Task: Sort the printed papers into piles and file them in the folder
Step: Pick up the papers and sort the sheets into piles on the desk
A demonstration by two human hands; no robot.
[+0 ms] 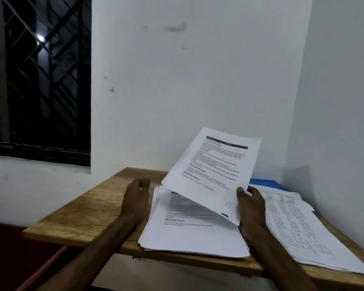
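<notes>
Early, I judge: fingers of my right hand (250,204) pinch a sheet (212,164) above the main stack (193,236); left hand (137,196) fingers loose, empty, beside it; one pile (298,229) right of it; folder (271,183) behind, filing pending.

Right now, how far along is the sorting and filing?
Roughly midway through sorting. Done: a pile of table-printed sheets lies at the right. In hand: the right hand holds a lifted sheet above the centre stack, and the left hand rests on the table. Left: that thick stack, then filing. The blue folder sits behind, partly under papers.
</notes>
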